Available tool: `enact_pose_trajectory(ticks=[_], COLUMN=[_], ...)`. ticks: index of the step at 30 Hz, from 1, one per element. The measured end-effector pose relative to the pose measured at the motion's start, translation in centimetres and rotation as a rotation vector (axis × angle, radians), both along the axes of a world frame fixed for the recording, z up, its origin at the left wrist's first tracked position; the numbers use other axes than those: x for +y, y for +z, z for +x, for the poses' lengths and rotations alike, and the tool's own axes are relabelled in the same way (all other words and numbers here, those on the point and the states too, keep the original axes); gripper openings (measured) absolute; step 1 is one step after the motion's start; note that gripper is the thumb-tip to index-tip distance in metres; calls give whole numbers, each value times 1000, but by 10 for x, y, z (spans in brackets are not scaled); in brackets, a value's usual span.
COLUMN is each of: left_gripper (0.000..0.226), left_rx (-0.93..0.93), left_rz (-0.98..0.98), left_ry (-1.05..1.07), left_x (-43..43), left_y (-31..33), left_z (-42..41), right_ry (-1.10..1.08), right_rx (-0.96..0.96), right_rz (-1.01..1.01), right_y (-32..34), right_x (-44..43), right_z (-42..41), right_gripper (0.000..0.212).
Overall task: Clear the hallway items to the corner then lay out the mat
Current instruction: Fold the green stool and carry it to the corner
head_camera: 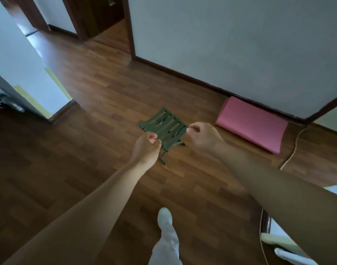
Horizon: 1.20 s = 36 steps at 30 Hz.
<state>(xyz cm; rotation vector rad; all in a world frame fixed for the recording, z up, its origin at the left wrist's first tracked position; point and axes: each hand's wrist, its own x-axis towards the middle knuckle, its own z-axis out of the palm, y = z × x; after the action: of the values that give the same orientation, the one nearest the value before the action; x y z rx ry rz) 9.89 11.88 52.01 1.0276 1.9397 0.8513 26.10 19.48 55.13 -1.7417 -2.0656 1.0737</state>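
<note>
Clearing step. On the wood floor the folded pink mat lies against the wall; just beside it stands the green slatted folding stool. My left hand and right hand each grip a seat edge. Next, I judge, it needs carrying to the corner.

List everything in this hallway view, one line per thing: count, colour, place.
stool: one, dark green, slatted, mid-floor, gripped by both hands
mat: one, pink, folded, on the floor against the wall's skirting, right of the stool
cable: one, pale, on the floor right of the mat
door: one, grey, with a metal handle, far left
floor: brown wood planks throughout
leg: one, in white, bottom centre
left hand: fingers curled on the stool's near left edge
right hand: fingers curled on the stool's right edge
</note>
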Motion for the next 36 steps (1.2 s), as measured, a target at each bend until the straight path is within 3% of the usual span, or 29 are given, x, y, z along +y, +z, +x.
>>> enact_pose_trajectory(ticks=[11, 19, 27, 32, 36], left_gripper=[38, 47, 65, 76, 63], left_rx=[-81, -43, 16, -115, -175], left_rz=[-175, -290, -497, -499, -415], left_ry=[161, 348, 534, 685, 823], left_x=[177, 271, 317, 328, 331], left_y=[-112, -294, -456, -506, -520], left_z=[-15, -24, -22, -21, -24], right_ry=[68, 239, 347, 341, 268], right_rx=[-118, -229, -363, -388, -335], right_rz=[-146, -217, -214, -249, -362], right_y=[-126, -310, -467, -519, -535], right_x=[203, 328, 394, 419, 428], right_z=[-33, -52, -47, -52, -57], right_gripper=[39, 46, 55, 60, 66])
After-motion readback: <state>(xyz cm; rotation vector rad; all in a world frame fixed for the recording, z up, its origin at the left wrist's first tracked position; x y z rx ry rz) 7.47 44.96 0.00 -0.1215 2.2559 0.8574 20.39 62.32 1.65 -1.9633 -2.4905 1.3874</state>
